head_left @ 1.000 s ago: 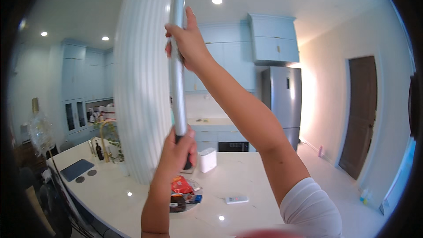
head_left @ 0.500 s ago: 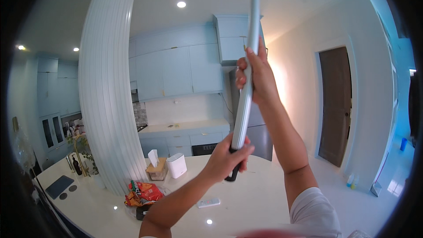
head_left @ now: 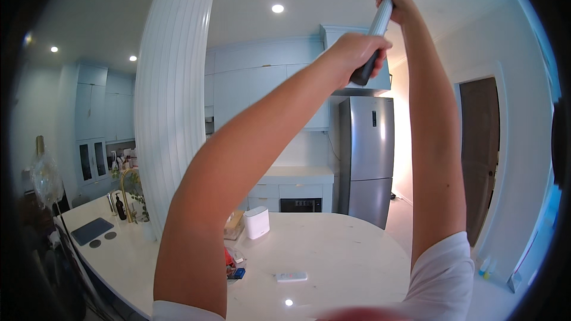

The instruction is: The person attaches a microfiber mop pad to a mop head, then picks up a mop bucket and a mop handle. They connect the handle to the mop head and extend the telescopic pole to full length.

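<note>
A long silver pole (head_left: 381, 19) with a black end grip slants up and to the right, its top running out of the picture. My left hand (head_left: 364, 53) is closed round the lower part, just where the black grip (head_left: 363, 74) begins. Higher on the shaft, my right hand (head_left: 397, 1) wraps round it. Both arms are stretched upward over a white counter. What the pole's far end touches is out of view.
On the counter (head_left: 333, 249) stand a white box-shaped device (head_left: 257, 223) and a tissue box (head_left: 234, 226), with a white remote (head_left: 291, 276) nearer me. A ribbed white column (head_left: 172, 95) rises at left. A steel fridge (head_left: 366, 160) stands behind; a dark door (head_left: 477, 154) is at right.
Both hands have raised the pole up and to the right, and it leans more. My view has turned left, and the fridge now shows fully between my arms.
</note>
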A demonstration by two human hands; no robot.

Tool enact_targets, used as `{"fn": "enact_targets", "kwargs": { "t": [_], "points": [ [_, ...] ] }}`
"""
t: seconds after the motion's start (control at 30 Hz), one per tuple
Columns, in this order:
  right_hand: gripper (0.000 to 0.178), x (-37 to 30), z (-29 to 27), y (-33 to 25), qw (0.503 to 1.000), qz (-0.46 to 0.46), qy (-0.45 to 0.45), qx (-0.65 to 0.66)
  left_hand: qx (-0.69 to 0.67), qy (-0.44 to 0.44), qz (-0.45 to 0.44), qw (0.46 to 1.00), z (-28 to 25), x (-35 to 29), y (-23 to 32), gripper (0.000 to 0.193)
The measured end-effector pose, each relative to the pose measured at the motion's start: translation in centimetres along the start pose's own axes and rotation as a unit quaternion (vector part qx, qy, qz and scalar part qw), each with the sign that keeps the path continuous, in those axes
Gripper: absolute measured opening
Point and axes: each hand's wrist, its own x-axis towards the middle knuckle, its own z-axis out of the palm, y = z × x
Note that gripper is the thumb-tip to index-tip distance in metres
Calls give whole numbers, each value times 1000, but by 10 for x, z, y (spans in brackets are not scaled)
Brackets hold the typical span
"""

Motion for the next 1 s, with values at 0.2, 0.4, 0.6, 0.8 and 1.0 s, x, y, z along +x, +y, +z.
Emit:
{"fn": "enact_targets", "kwargs": {
  "t": [0.2, 0.4, 0.6, 0.8, 1.0],
  "points": [
    [15, 22, 47, -1, 1000, -17, -2, -19, -40, 4, 29, 999, -35, -23, 29, 18],
    [33, -7, 150, 45, 996, -78, 33, -28, -75, 13, 34, 996, -100, -92, 35, 14],
    [50, -36, 283, 104, 996, -37, 24, 76, -118, 60, 16, 991, -185, -193, 50, 17],
    [81, -95, 442, 153, 990, -10, -32, 138, -188, 79, 22, 979, -285, -319, 66, 22],
    [90, -131, 559, 195, 991, 22, -96, 86, -241, 117, 70, 961, -337, -416, 68, 24]
  ]
}}
